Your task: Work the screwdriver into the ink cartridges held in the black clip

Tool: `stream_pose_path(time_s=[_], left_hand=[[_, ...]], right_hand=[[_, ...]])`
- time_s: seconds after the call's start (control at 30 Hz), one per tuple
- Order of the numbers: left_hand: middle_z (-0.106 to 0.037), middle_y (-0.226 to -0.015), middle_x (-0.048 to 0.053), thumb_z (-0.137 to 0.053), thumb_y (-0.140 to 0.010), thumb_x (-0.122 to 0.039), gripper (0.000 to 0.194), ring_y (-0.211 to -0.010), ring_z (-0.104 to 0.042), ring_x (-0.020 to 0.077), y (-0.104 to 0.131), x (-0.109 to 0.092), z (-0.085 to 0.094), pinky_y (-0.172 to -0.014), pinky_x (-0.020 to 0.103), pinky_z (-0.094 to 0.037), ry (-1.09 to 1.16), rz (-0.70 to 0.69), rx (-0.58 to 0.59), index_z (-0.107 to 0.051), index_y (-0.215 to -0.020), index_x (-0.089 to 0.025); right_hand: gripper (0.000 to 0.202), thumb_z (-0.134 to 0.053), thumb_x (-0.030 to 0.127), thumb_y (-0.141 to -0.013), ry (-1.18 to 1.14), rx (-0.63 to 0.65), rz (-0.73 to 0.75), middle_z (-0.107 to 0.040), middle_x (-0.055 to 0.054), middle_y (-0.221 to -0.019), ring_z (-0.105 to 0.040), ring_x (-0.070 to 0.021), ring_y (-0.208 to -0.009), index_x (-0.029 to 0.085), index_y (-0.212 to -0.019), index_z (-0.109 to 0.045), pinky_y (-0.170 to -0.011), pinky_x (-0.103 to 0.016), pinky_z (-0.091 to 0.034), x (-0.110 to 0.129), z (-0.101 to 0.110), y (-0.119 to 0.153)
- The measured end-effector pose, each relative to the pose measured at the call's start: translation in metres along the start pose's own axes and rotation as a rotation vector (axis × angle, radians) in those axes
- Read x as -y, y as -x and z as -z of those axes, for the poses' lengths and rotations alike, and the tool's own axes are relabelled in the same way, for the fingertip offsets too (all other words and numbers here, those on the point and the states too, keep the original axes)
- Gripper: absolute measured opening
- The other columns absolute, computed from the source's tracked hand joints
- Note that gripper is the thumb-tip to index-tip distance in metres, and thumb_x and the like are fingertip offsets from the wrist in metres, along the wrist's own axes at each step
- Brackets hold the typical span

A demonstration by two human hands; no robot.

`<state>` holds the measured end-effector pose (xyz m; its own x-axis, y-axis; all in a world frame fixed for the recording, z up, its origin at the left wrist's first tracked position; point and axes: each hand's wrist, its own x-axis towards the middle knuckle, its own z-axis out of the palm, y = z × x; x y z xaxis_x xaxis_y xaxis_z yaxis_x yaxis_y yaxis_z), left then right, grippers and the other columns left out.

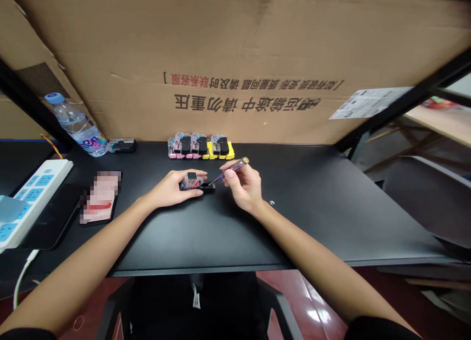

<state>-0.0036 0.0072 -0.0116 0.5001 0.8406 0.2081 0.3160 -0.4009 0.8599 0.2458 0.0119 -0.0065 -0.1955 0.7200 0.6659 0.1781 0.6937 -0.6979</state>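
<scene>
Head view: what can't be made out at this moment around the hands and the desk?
- Small clear cartridge: underside and near side hidden by the left hand.
- Screwdriver tip: too small to tell whether it touches the cartridge.
- Phone screen: blurred.
- Power strip: cut off by the left edge.
- Row of cartridges: labels too small to read.

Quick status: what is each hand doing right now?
Left hand: closed on a small clear and black cartridge, pressed to the table.
Right hand: gripping a purple-handled screwdriver, tip at the cartridge.
</scene>
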Motion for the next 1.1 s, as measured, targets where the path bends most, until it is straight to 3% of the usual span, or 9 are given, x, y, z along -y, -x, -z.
stream_pose_path(time_s=[0.17, 0.4, 0.67, 0.83, 1.1], left_hand=[[-0.083, -0.122, 0.008, -0.081, -0.091, -0.039, 0.044, -0.105, -0.079, 0.0237, -0.0005, -0.0018, 0.0010, -0.102, 0.038, -0.061, -0.033, 0.010, -0.003, -0.075, -0.129, -0.019], [-0.083, -0.118, 0.007, -0.077, -0.091, -0.033, 0.033, -0.101, -0.078, 0.0221, -0.0013, -0.0073, 0.0020, -0.098, 0.035, -0.060, -0.035, -0.018, 0.025, -0.078, -0.120, -0.019], [-0.083, -0.107, 0.006, -0.080, -0.089, -0.034, 0.035, -0.093, -0.077, 0.0201, -0.0010, -0.0094, 0.0024, -0.091, 0.031, -0.060, -0.046, -0.010, 0.035, -0.079, -0.120, -0.018], [-0.083, -0.106, 0.007, -0.087, -0.085, -0.044, 0.042, -0.092, -0.077, 0.0210, -0.0017, -0.0076, 0.0022, -0.088, 0.031, -0.060, -0.002, 0.004, 0.037, -0.080, -0.116, -0.017], [-0.083, -0.109, 0.007, -0.087, -0.086, -0.042, 0.042, -0.095, -0.077, 0.0213, -0.0015, -0.0021, 0.0015, -0.091, 0.032, -0.059, 0.010, 0.005, 0.046, -0.080, -0.120, -0.018]], right_hand=[[0.022, -0.053, 0.044, -0.112, -0.061, 0.160, -0.068, -0.063, 0.000, -0.082, -0.059, -0.0125, -0.062, 0.023, -0.109, -0.061, -0.060, -0.028, -0.052, -0.0024, -0.0047, 0.0002], [0.018, -0.060, 0.040, -0.105, -0.011, 0.235, -0.099, -0.061, -0.004, -0.094, -0.061, -0.0152, -0.073, 0.022, -0.101, -0.060, -0.063, -0.029, -0.051, -0.0049, -0.0047, -0.0008], [0.028, -0.055, 0.049, -0.107, -0.142, 0.253, -0.146, -0.057, -0.002, -0.090, -0.059, -0.0156, -0.071, 0.022, -0.103, -0.060, -0.062, -0.029, -0.051, -0.0034, -0.0002, 0.0002], [0.024, -0.053, 0.045, -0.108, -0.128, 0.299, -0.105, -0.058, -0.002, -0.088, -0.058, -0.0163, -0.072, 0.022, -0.103, -0.060, -0.063, -0.030, -0.050, -0.0019, 0.0002, 0.0011], [0.023, -0.051, 0.044, -0.108, -0.062, 0.285, -0.032, -0.060, -0.003, -0.089, -0.059, -0.0181, -0.074, 0.023, -0.103, -0.060, -0.066, -0.033, -0.050, -0.0059, 0.0011, 0.0028]])
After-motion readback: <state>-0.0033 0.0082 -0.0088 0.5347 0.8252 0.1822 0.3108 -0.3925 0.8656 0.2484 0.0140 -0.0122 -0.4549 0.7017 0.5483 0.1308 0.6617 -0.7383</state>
